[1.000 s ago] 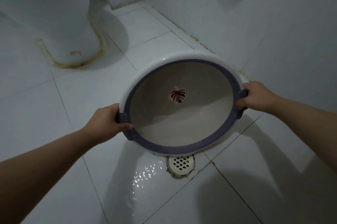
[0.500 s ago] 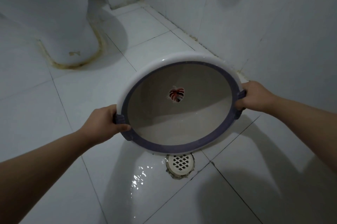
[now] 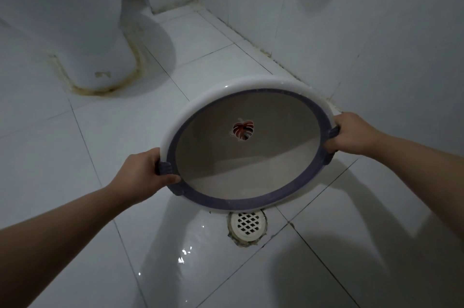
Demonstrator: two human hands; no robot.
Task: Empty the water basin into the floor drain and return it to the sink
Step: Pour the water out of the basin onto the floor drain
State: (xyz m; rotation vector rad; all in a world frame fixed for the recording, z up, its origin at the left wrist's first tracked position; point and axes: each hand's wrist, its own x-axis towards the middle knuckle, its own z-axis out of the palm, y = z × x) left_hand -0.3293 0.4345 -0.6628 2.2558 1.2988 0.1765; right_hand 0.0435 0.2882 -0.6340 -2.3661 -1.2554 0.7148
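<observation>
White glossy floor tiles (image 3: 62,157) with dark grout lines fill the view, bounded by white tiled walls (image 3: 376,44) at right and rear; a white ceramic toilet base (image 3: 82,39) with yellowed sealant at its foot is seen upper left. The round white plastic water basin with a purple rim band (image 3: 247,145) is held off the floor, tipped steeply so its inside faces the camera; a red leaf print (image 3: 243,130) is visible on its bottom. No pooled water can be made out inside. The left hand (image 3: 143,173) is closed around the left purple handle, the right hand (image 3: 351,133) around the right one. The round white grated floor drain (image 3: 247,227) is located just below the basin's lower rim. Wet glints are noted on the tile beside the drain.
</observation>
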